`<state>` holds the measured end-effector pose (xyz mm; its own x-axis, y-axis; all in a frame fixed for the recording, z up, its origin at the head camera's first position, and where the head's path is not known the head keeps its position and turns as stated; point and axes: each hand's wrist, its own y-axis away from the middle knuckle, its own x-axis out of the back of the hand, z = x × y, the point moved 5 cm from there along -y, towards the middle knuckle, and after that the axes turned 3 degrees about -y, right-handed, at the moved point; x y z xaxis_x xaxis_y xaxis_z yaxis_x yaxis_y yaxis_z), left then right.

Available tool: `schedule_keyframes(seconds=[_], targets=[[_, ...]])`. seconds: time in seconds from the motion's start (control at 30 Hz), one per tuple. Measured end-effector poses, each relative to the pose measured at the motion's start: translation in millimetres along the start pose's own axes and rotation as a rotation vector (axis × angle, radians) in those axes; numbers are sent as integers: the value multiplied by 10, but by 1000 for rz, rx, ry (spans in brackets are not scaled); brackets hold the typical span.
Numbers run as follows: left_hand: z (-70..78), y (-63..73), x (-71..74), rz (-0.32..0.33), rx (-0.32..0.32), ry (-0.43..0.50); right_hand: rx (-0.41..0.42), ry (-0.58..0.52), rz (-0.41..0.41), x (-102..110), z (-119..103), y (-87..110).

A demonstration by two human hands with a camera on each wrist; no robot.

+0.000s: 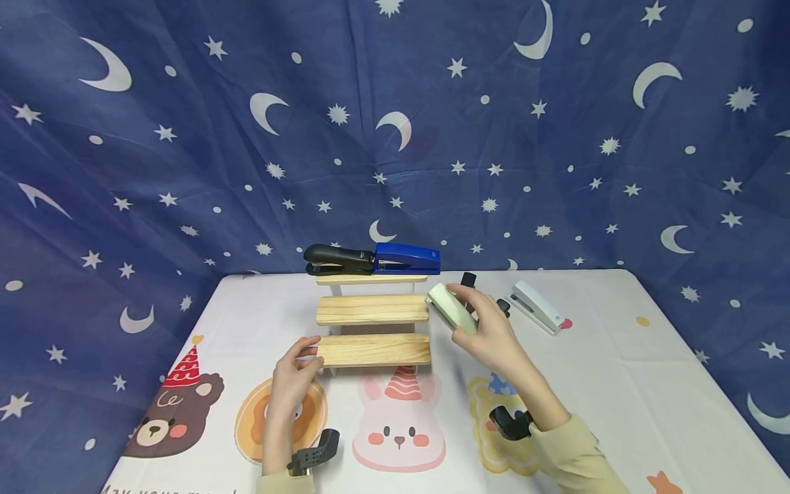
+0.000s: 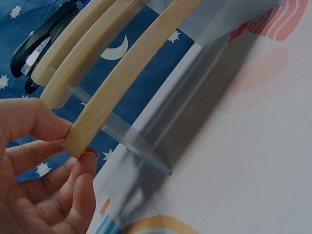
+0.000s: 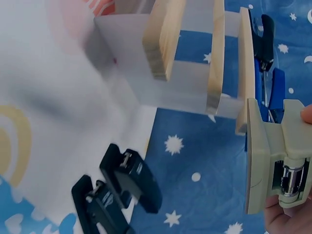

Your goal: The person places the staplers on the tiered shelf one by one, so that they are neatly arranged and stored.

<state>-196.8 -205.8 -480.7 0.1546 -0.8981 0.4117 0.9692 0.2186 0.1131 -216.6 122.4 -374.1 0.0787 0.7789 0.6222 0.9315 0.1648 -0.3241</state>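
A small three-step wooden display rack (image 1: 373, 350) with clear side panels stands on the table. My left hand (image 1: 293, 377) pinches the left end of its lowest step, thumb and fingers on either side of the board (image 2: 109, 100). In my right hand (image 1: 490, 336) is a pale green stapler (image 1: 452, 309), gripped off the table just right of the middle step; the right wrist view shows the stapler's end (image 3: 273, 156) close up. On the top step a black stapler (image 1: 339, 259) and a blue stapler (image 1: 407, 259) lie end to end.
Two dark staplers (image 3: 131, 175) stand on the table right of the rack, partly hidden behind my right hand in the head view. Farther right lies a white stapler (image 1: 535, 307). A blue star-patterned curtain (image 1: 395, 137) hangs behind the printed tablecloth (image 1: 617, 384).
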Motion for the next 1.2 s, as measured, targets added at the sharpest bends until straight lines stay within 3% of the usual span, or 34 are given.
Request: schedule_keyframes(seconds=[0.4, 1.2], targets=[[-18, -13, -14, 5, 10, -4, 54, -26, -25, -160, -228, -186], [-27, -25, -4, -6, -4, 10, 186, -52, -174, -553, -586, -543]])
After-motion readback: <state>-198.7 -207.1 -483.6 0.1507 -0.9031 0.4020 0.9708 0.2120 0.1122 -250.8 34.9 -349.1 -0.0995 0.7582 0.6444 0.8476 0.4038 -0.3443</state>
